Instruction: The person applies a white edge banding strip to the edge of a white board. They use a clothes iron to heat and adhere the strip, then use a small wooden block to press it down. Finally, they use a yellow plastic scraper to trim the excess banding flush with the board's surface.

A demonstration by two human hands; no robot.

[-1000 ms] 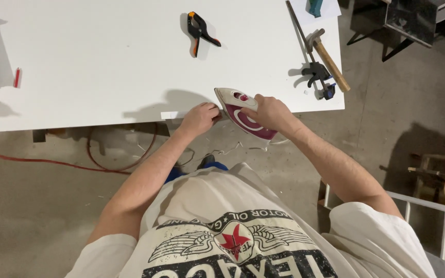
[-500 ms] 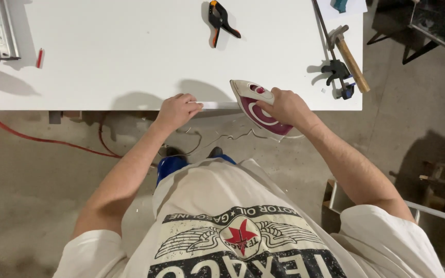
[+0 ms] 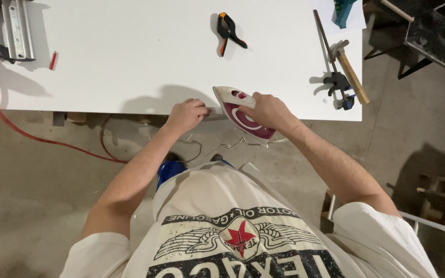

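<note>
White flat surface (image 3: 130,62): near edge carries a white-and-maroon plastic clothes iron (image 3: 243,112), overhanging the edge, tip pointing up-left. Right hand (image 3: 266,110) wraps the iron's handle. Left hand (image 3: 186,116) curls on the surface edge just beside the iron's tip. Farther back, well apart: black-and-orange spring clamp (image 3: 230,32); wooden-handled hammer (image 3: 348,69) at right; white paper sheet (image 3: 359,18), top right corner.
</note>
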